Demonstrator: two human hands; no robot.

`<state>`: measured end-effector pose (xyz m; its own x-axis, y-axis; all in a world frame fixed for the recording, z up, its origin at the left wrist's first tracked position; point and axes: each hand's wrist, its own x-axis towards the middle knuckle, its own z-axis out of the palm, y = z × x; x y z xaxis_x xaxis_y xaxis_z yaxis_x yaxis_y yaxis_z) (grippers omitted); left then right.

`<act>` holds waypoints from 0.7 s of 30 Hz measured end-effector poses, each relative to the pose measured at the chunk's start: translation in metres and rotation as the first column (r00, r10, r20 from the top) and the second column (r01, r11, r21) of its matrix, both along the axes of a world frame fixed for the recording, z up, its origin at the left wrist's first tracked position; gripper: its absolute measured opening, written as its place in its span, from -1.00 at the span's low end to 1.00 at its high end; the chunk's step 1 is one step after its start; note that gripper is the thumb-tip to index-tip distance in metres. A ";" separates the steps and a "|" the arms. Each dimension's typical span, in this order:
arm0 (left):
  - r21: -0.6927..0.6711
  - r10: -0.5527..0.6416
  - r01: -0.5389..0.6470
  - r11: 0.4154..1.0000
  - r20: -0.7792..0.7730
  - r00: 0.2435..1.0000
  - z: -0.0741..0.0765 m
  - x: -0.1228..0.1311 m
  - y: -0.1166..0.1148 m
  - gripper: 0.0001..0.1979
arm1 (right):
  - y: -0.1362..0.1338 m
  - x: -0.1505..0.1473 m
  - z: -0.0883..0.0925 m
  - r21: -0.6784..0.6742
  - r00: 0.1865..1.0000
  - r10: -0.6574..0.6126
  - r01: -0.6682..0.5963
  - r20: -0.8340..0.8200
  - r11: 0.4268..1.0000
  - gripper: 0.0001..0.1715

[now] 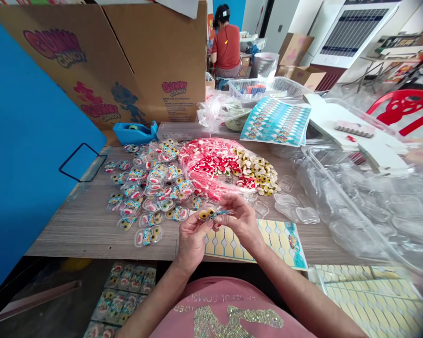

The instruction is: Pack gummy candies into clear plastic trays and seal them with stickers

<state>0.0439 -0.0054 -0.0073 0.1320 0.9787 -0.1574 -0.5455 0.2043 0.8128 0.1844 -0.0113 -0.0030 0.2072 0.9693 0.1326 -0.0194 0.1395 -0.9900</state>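
Note:
Near the table's front edge, my left hand (193, 238) pinches a small clear candy pack (207, 213) with yellow eye candies showing. My right hand (240, 219) is closed on a blue label strip (224, 213) at the pack's right side. Beneath the hands lies a yellow label sheet (268, 237) with many of its labels peeled off. Labelled packs (155, 180) are heaped to the left. Behind the hands, a pink plastic bag (200, 183) holds red and white candies beside loose eye candies (262, 171). Clear lids (285, 199) lie to the right.
A large cardboard box (155, 56) and blue tape dispenser (136, 134) stand at the back left. Printed sheets (277, 122) lie behind the candies. A big clear tub (359, 211) of plastic shells fills the right. A person in red (227, 47) sits far behind.

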 end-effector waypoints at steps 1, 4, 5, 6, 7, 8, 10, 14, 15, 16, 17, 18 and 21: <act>-0.007 0.021 -0.021 1.000 -0.005 1.000 0.001 -0.001 0.002 -0.80 | -0.005 0.000 0.002 0.122 0.983 -0.142 0.128 0.119 0.984 -0.47; -0.041 0.075 -0.076 0.996 -0.022 0.997 0.002 -0.005 0.009 -0.80 | -0.025 0.001 0.011 0.542 0.798 -0.443 0.179 0.409 0.821 -0.50; -0.051 0.086 -0.087 0.995 -0.021 0.996 0.001 -0.005 0.010 -0.80 | -0.031 0.002 0.014 0.623 0.731 -0.472 0.083 0.492 0.778 -0.57; -0.058 0.094 -0.094 0.994 -0.014 0.996 0.001 -0.005 0.012 -0.80 | -0.034 0.002 0.016 0.657 0.666 -0.478 -0.024 0.572 0.753 -0.64; -0.064 0.099 -0.099 0.993 -0.002 0.995 0.000 -0.004 0.012 -0.80 | -0.034 0.001 0.018 0.659 0.606 -0.475 -0.111 0.638 0.744 -0.70; -0.067 0.102 -0.100 0.993 0.014 0.995 0.000 -0.003 0.013 -0.79 | -0.032 0.000 0.019 0.649 0.556 -0.474 -0.166 0.683 0.742 -0.74; -0.067 0.100 -0.096 0.993 0.051 0.994 0.000 0.000 0.011 -0.79 | -0.023 -0.004 0.018 0.652 0.498 -0.506 -0.171 0.704 0.739 -0.79; -0.035 0.071 -0.068 0.997 0.095 0.993 0.003 0.000 0.004 -0.83 | -0.002 -0.008 0.014 0.684 0.464 -0.569 -0.120 0.679 0.719 -0.79; -0.027 0.066 -0.064 0.998 0.102 0.993 0.004 -0.001 0.003 -0.85 | 0.000 -0.008 0.014 0.690 0.474 -0.569 -0.122 0.672 0.714 -0.78; -0.020 0.064 -0.063 0.998 0.109 0.992 0.005 -0.002 0.001 -0.85 | 0.001 -0.009 0.013 0.694 0.489 -0.564 -0.127 0.665 0.708 -0.77; -0.015 0.066 -0.065 0.998 0.116 0.991 0.006 -0.003 0.000 -0.85 | 0.001 -0.008 0.013 0.701 0.508 -0.560 -0.131 0.655 0.701 -0.75; -0.011 0.069 -0.068 0.998 0.122 0.990 0.006 -0.003 -0.002 -0.85 | 0.001 -0.008 0.013 0.707 0.522 -0.558 -0.131 0.645 0.695 -0.73; -0.005 0.058 -0.057 0.998 0.133 0.989 0.008 -0.003 -0.004 -0.85 | -0.001 -0.005 0.012 0.721 0.537 -0.569 -0.110 0.622 0.684 -0.66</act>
